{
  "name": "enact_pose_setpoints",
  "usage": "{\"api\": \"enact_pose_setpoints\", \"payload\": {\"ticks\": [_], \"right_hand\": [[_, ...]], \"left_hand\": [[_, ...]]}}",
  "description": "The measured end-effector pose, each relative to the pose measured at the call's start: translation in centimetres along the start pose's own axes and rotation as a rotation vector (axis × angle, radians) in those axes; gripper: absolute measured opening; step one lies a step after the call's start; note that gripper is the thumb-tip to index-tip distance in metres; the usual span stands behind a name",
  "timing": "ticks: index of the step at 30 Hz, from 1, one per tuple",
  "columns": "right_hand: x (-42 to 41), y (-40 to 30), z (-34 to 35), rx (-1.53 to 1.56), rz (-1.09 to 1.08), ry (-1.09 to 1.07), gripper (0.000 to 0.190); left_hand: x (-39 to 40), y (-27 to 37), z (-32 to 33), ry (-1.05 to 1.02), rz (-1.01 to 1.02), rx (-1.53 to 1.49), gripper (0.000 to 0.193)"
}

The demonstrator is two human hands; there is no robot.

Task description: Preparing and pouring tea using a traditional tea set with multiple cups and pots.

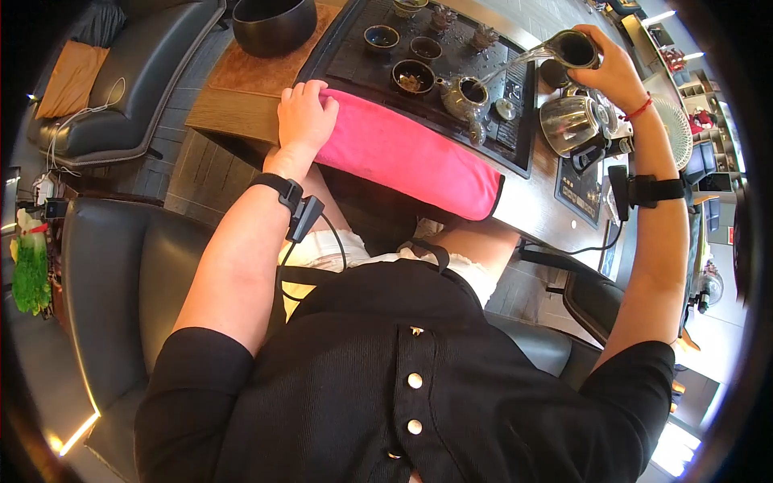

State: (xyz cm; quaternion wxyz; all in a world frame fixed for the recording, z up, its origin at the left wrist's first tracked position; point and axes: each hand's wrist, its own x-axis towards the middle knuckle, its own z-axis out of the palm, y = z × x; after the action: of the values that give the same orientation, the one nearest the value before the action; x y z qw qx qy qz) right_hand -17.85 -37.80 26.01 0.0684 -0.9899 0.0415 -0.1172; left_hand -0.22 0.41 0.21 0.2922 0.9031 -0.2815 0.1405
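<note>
My right hand [616, 69] grips a glass pitcher [574, 49], tilted to the left. From its spout a clear stream falls into the open mouth of a speckled grey teapot [459, 99]. The teapot's small lid [505, 109] lies beside it on the dark tea tray [356, 72]. My left hand [305, 118] rests at the left end of a pink towel [404, 154] along the table's near edge; whether the fingers grip it is unclear. A dark cup [413, 77] with brownish bits inside stands left of the teapot.
Two small cups, a blue-glazed one [381, 38] and a dark one [426, 49], stand farther back. A glass kettle [567, 124] is right of the tray, near a control panel [578, 188]. A black bowl [275, 27] sits on a brown mat [238, 72].
</note>
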Motion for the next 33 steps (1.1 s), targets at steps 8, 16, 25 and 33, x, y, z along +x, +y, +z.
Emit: {"api": "enact_pose_setpoints", "payload": {"ticks": [8, 16, 25, 33], "right_hand": [[1.2, -4.0, -3.7, -0.1, -0.041, -0.054, 0.057], [2.4, -3.7, -5.4, -0.248, -0.188, 0.009, 0.056], [3.2, -4.8, -6.5, -0.371, -0.365, -0.003, 0.06], [3.1, -7.0, -7.2, -0.484, -0.375, -0.036, 0.057]], "left_hand": [[0.0, -0.2, 0.2, 0.009, 0.01, 0.014, 0.025], [0.1, 0.1, 0.0, -0.001, 0.007, 0.003, 0.026], [0.2, 0.1, -0.1, -0.09, -0.051, 0.0, 0.029], [0.0, 0.0, 0.2, 0.007, 0.013, 0.001, 0.024]]}}
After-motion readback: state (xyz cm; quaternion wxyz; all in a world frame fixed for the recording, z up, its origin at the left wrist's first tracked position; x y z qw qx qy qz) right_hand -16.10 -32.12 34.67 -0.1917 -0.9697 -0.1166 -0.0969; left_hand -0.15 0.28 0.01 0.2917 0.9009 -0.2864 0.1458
